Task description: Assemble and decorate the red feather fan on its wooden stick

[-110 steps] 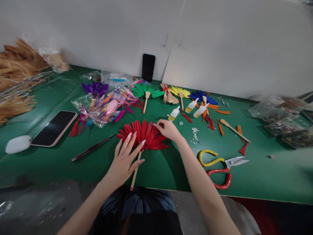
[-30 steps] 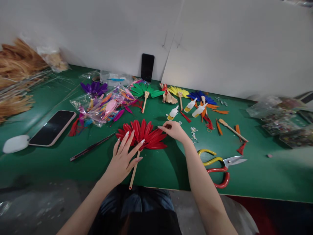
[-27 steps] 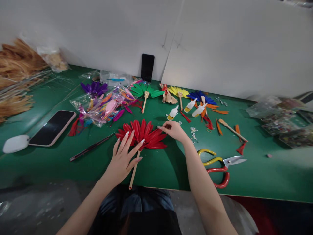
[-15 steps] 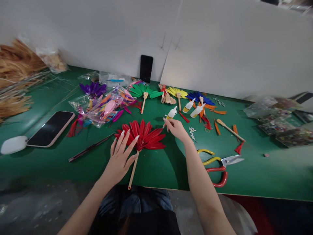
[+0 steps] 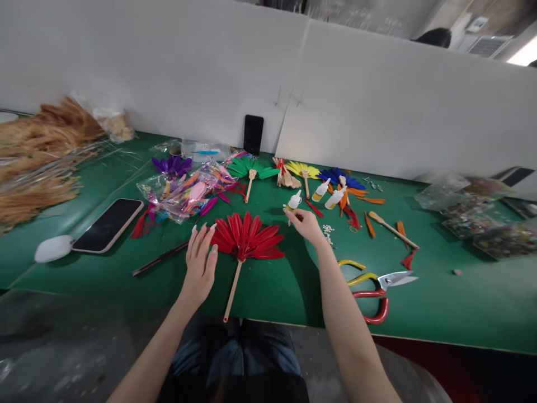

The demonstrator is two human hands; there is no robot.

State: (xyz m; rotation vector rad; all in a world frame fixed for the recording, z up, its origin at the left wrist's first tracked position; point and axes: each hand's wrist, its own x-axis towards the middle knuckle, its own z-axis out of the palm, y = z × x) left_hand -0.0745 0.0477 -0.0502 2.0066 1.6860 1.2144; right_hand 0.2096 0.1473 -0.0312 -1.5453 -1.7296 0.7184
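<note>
the red feather fan [image 5: 247, 238] lies flat on the green table [image 5: 440, 308] in front of the person, feathers spread away from the body and its pale wooden handle [image 5: 233, 291] pointing back to the near edge. the left hand [image 5: 200, 266] is at the fan's left side, fingers loosely parted and clasping nothing; whether a tip touches a feather, i cannot tell. the right hand [image 5: 304, 223] is beyond the fan's right side, thumb and forefinger at the lower part of a small squeeze bottle [image 5: 295, 200]; whether they are clamped on it is too small to tell. for this reach, i would judge a grip on the bottle's body best, pressed lightly, since a hard pinch could push liquid out, and with the nozzle kept clear of the feathers. a light left palm on the handle would probably steady the fan without bending the plumes. the scattered white beads [image 5: 328, 229] lie just beside the right hand, so lifting the wrist seems wiser than sliding it. farther right, the scissors [image 5: 388, 282] lie spread near the forearm; keeping the elbow high should avoid them.
</note>
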